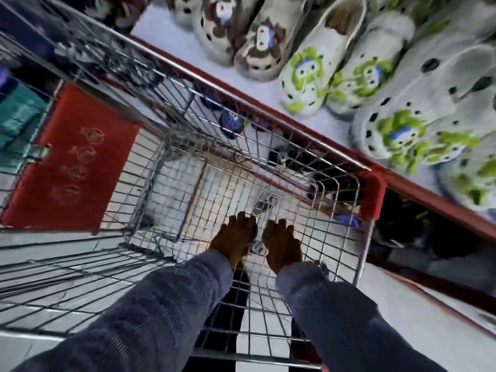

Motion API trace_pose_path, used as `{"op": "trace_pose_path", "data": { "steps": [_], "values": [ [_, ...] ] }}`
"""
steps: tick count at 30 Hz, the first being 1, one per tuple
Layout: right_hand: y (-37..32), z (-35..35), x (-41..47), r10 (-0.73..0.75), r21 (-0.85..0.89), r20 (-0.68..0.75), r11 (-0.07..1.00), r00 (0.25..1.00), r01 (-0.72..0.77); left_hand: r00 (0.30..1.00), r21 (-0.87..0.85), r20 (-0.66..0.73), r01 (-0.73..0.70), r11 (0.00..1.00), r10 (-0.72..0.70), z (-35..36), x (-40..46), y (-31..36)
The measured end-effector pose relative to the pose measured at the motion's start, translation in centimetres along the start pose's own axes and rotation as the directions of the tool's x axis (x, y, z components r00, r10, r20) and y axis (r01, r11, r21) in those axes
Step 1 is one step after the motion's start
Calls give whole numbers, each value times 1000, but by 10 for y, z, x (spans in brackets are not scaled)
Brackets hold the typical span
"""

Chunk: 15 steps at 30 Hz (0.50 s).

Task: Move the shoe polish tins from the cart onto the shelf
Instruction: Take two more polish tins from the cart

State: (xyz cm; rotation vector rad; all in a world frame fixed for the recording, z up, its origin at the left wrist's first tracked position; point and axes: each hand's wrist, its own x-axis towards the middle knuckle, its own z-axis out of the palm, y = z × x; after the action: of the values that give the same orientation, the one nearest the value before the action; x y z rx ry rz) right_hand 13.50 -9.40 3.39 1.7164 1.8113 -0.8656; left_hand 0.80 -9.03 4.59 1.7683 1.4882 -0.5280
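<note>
I look down into a wire shopping cart (371, 193) with red corner guards. Both my arms, in blue sleeves, reach to its floor. My left hand (234, 237) and my right hand (281, 244) lie side by side with fingers bent down. A small dark object (257, 247) shows between them; motion blur hides whether either hand grips it. A round blue tin (232, 123) appears through the cart's far wall, and a second blue shape (347, 220) through the right wall. The white shelf (268, 89) with a red front edge runs along the cart's right side.
Patterned clogs fill the shelf: brown-spotted ones (257, 41) at the back and green-flowered ones (308, 73) toward the right. A red flap (72, 157) covers the cart's seat on the left. Dark goods (418, 232) sit under the shelf.
</note>
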Motion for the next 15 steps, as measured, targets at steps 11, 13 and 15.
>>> {"op": "trace_pose_path", "data": {
  "steps": [11,13,15],
  "values": [
    [7,-76,-20,-36,173,-101,983,994,53,989,25,-129,-68,997,70,-51,-15,-9],
    [9,-117,-43,-80,193,-121,976,989,103,987,-6,-155,-43,999,42,-81,-34,-8],
    [14,-158,-66,-121,191,-166,970,979,153,980,-81,-194,-56,995,39,-115,-64,0]
  ]
}}
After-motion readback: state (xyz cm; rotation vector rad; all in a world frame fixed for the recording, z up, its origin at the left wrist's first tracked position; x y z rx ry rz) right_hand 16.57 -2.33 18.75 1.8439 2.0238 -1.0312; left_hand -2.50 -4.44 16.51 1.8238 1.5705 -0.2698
